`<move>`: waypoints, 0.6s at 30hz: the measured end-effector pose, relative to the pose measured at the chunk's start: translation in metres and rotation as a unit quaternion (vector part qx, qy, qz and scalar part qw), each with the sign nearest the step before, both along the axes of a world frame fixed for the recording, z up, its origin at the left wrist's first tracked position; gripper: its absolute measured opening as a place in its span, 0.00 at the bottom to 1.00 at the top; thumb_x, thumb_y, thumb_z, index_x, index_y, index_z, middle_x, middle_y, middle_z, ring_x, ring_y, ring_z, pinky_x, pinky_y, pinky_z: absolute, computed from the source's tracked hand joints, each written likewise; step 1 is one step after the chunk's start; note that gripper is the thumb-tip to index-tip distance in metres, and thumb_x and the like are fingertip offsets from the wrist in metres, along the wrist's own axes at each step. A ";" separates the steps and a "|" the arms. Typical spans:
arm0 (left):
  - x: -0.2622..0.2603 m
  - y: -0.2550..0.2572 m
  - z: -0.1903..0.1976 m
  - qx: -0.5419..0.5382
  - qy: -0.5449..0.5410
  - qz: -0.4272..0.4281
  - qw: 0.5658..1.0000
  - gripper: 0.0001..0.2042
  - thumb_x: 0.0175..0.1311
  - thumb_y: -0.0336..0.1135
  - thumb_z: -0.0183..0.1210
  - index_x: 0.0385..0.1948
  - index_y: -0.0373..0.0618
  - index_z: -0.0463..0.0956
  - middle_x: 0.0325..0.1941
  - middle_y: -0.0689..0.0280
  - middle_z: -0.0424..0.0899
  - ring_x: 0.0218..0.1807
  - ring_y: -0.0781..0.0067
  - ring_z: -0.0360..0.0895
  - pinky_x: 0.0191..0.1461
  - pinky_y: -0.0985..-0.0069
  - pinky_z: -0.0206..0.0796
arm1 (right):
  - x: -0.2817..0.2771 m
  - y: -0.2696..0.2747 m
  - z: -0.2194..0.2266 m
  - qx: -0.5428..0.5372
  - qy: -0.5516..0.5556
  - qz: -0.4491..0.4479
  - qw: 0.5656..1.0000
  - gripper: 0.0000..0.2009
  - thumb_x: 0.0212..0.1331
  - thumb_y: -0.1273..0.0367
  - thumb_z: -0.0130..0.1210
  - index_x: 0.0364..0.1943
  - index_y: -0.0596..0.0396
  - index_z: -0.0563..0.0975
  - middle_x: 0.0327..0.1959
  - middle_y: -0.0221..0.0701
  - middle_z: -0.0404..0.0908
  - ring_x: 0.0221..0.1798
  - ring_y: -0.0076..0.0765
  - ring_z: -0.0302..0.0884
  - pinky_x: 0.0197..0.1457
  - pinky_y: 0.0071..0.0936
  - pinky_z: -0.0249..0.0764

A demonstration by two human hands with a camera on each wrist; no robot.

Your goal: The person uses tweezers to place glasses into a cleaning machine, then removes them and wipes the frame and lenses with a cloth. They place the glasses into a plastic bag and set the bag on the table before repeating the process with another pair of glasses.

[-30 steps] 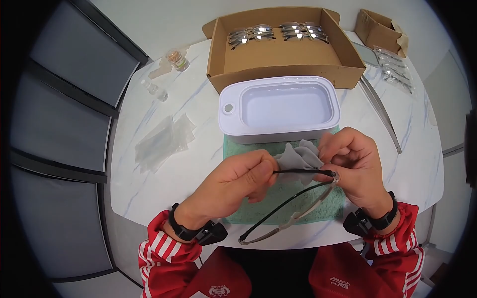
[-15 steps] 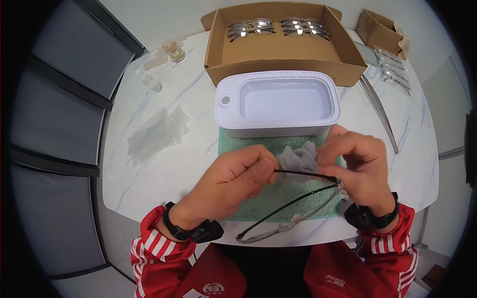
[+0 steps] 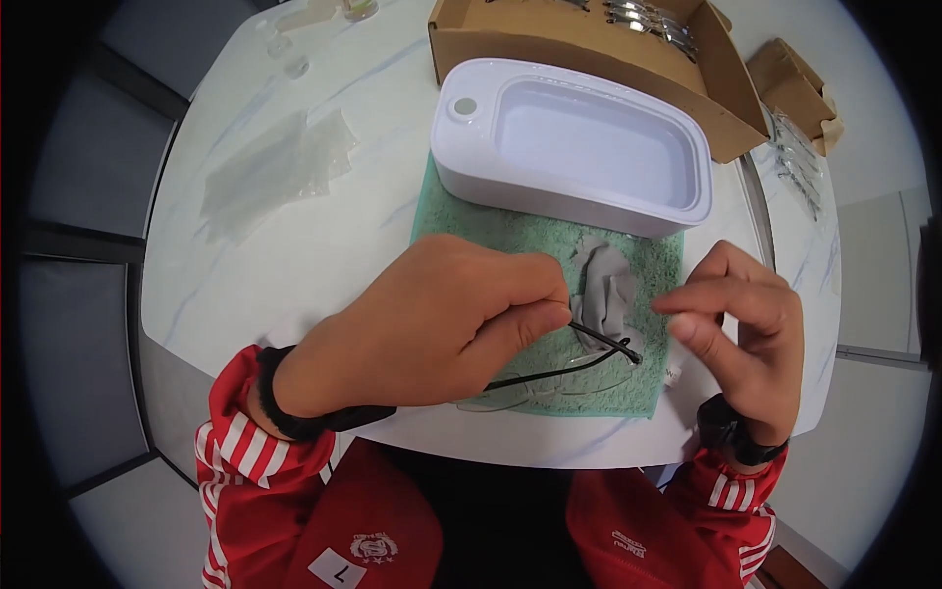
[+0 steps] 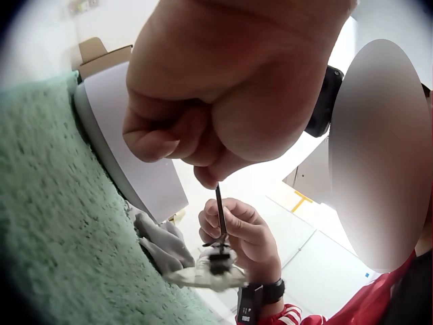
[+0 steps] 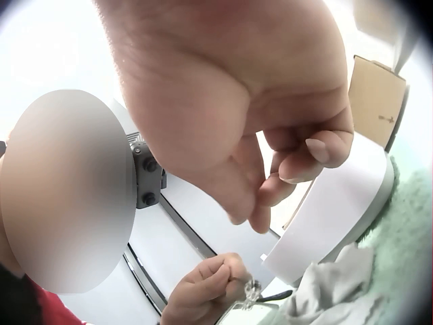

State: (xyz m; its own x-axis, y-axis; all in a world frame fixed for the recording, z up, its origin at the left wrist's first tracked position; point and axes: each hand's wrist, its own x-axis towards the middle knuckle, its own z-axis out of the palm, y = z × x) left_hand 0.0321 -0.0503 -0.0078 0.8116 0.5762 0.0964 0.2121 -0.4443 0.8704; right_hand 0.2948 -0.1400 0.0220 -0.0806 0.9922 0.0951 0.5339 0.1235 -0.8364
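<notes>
My left hand (image 3: 451, 319) pinches a pair of glasses by one black temple (image 3: 603, 339) between thumb and forefinger. The glasses hang low over the green towel (image 3: 446, 216), with their clear lenses toward the person. A crumpled grey cloth (image 3: 606, 285) lies on that towel, just beyond the frame's hinge. To the right, my right hand (image 3: 751, 329) is apart from both, its fingers loosely bent and thumb near the forefinger. Nothing shows between those fingertips in the right wrist view. In the left wrist view the frame's hinge end (image 4: 220, 261) points away from the left hand.
A white tub-like device (image 3: 549, 191) with a round button stands on the towel's far part. Behind it is a cardboard box (image 3: 589, 69) holding several glasses (image 3: 638, 18). Clear plastic bags (image 3: 275, 177) lie at left. Wrapped items (image 3: 797, 162) and a smaller box (image 3: 790, 88) are at far right.
The right hand has let go of the grey cloth and the glasses and moved right. The cloth now lies on the towel. The left hand still holds the temple, and the head view has shifted.
</notes>
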 end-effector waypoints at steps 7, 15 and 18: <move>0.007 0.002 -0.001 -0.007 -0.021 -0.027 0.999 0.06 0.68 0.33 0.61 0.31 0.41 0.79 0.25 0.61 0.78 0.25 0.59 0.75 0.29 0.69 0.65 | -0.014 0.009 -0.017 -0.026 0.027 0.144 0.989 0.07 0.48 0.74 0.72 0.31 0.59 0.86 0.22 0.31 0.74 0.26 0.33 0.70 0.29 0.29 0.64; 0.007 0.008 -0.005 0.125 -0.026 -0.004 0.992 0.18 0.55 0.38 0.73 0.47 0.47 0.83 0.39 0.65 0.84 0.43 0.61 0.79 0.47 0.66 0.70 | -0.018 0.006 -0.020 -0.151 0.105 0.041 0.982 0.05 0.60 0.75 0.64 0.28 0.62 0.82 0.21 0.28 0.72 0.23 0.21 0.66 0.27 0.26 0.59; 0.008 0.007 -0.006 0.148 -0.022 -0.023 0.988 0.22 0.52 0.39 0.74 0.50 0.46 0.82 0.42 0.64 0.85 0.48 0.58 0.79 0.53 0.64 0.71 | -0.018 0.006 -0.022 -0.160 0.110 0.042 0.980 0.06 0.61 0.75 0.63 0.28 0.63 0.81 0.21 0.27 0.72 0.23 0.19 0.64 0.27 0.25 0.58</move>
State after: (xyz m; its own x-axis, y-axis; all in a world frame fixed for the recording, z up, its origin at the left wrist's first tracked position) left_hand 0.0397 -0.0433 -0.0137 0.8278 0.4795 0.2911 0.1507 -0.6900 0.7080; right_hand 0.2767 -0.1338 0.0005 -0.1747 0.9651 -0.1951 0.3353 -0.1280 -0.9334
